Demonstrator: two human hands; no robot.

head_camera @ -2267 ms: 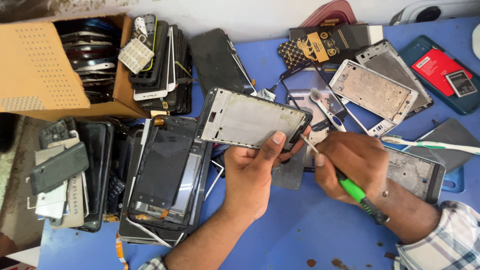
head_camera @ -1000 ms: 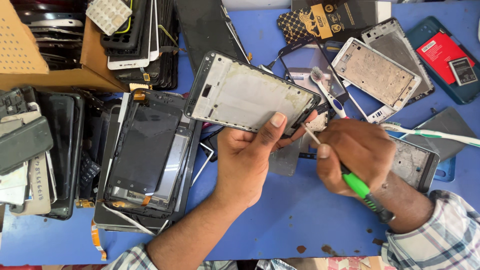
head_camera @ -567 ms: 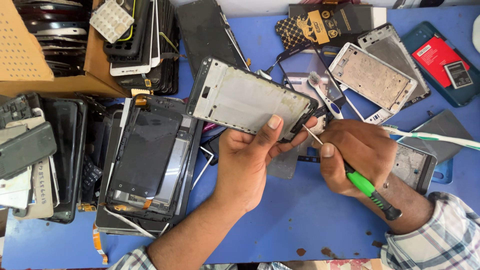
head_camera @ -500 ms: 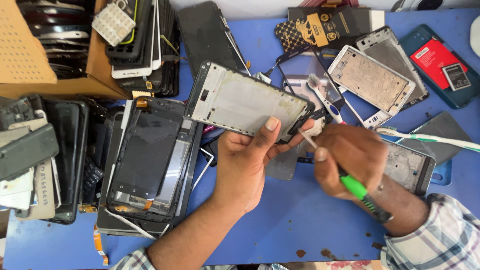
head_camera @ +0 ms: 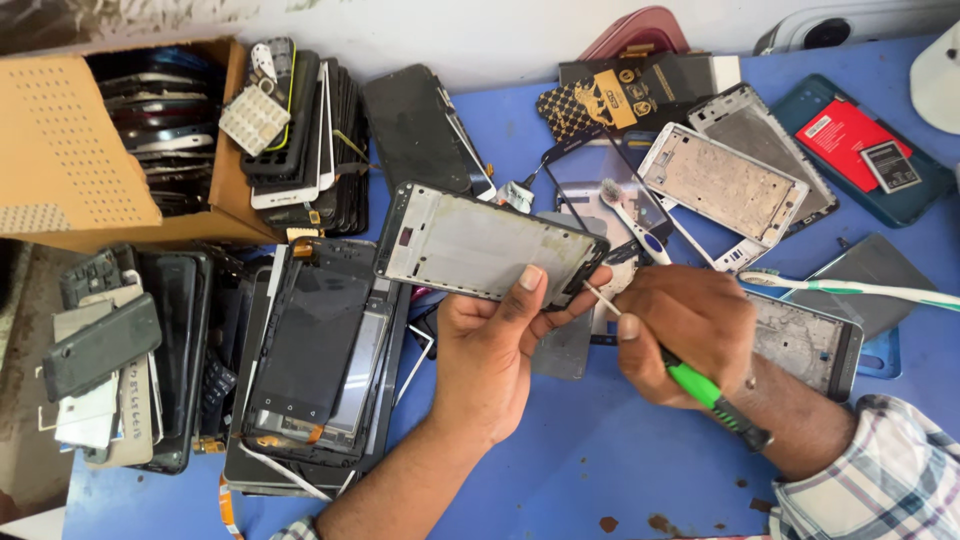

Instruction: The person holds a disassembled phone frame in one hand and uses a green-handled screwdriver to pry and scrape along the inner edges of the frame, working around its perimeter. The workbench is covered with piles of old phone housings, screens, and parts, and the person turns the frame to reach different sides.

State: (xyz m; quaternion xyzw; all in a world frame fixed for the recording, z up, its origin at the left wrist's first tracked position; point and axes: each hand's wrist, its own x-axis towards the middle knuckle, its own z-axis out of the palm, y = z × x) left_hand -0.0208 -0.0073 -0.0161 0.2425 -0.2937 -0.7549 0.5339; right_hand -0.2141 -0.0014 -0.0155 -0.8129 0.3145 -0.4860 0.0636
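Barely shifted, both hands stay closed: left (head_camera: 490,345) gripping phone frame (head_camera: 485,245), right (head_camera: 685,330) angling screwdriver (head_camera: 700,385).

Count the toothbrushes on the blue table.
2. One white toothbrush lies just above the right hand, on the dark phone parts. One green-and-white toothbrush lies to that hand's right. The piles may hide others.
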